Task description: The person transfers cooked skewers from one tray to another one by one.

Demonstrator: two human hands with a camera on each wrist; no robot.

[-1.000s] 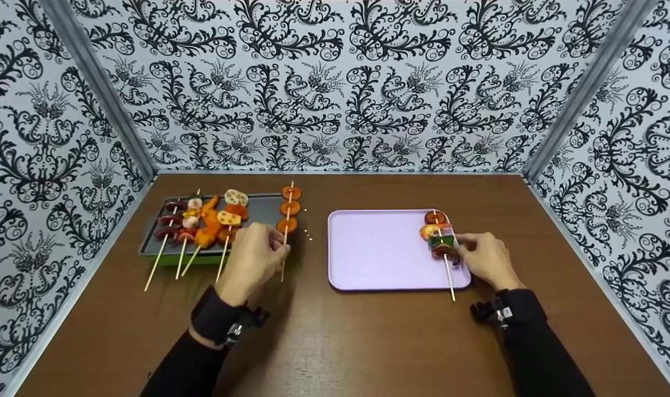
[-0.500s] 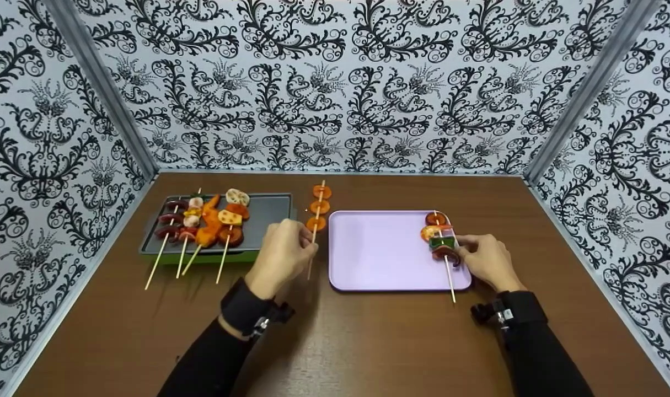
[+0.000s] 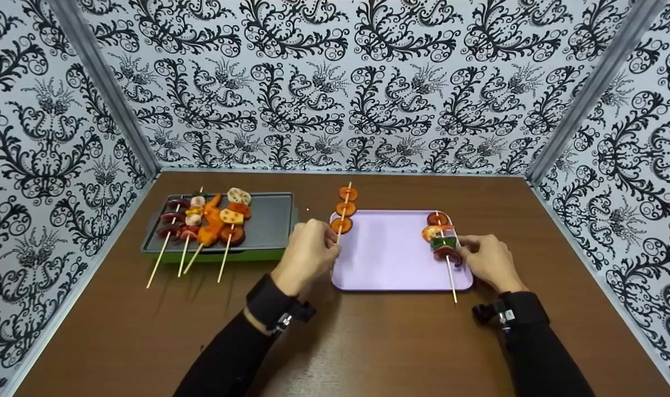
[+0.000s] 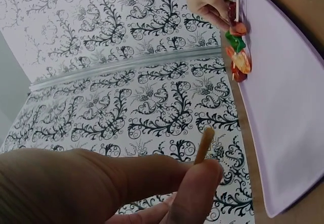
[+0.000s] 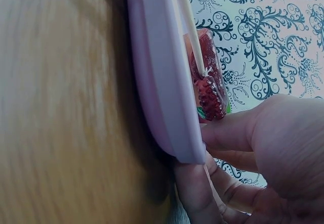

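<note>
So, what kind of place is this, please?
Probably a staged recording booth, not a real kitchen: patterned wallpaper panels enclose a brown table, with skewers on a grey tray and a pink tray.

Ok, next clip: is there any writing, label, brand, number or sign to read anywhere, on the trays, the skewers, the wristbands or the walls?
None: no readable text in any view.
The pink tray and the grey tray are plain.
The skewer in the left hand and the one at the right hand carry only food.
The walls show a black swirl pattern, no letters.
The wristbands show no legible marking.
</note>
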